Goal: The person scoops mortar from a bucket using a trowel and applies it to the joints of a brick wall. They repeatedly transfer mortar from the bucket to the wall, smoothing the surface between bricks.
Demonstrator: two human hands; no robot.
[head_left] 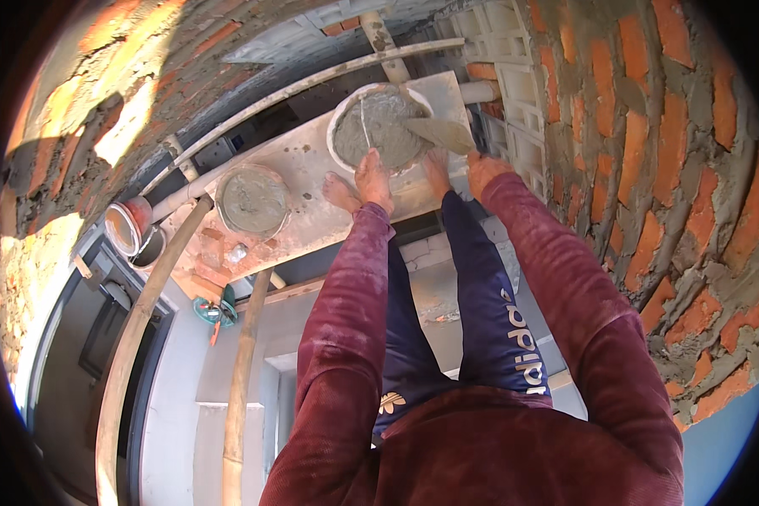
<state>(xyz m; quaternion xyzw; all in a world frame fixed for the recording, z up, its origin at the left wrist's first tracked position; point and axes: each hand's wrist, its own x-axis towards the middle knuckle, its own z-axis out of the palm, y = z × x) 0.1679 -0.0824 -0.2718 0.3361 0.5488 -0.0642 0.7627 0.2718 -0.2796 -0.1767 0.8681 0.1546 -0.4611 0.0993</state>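
A bucket of wet grey mortar (378,126) stands at the far end of the plank, its pale rim near my bare feet (340,192). My left hand (374,179) is closed at the bucket's near rim, on the end of a thin pale handle (364,121) that crosses over the mortar. In my right hand (486,173), at the bucket's right side, is a trowel (441,133). Its flat blade, coated with grey mortar, reaches left over the bucket's rim, with the tip at the mortar. My fingers hide the trowel's grip.
I stand on a raised plank platform (312,160). A second mortar tub (253,201) is left, beside broken bricks (212,253). Buckets (126,228) hang past its left end. Bamboo poles (148,312) rise at the left. A brick wall (649,152) runs close on my right.
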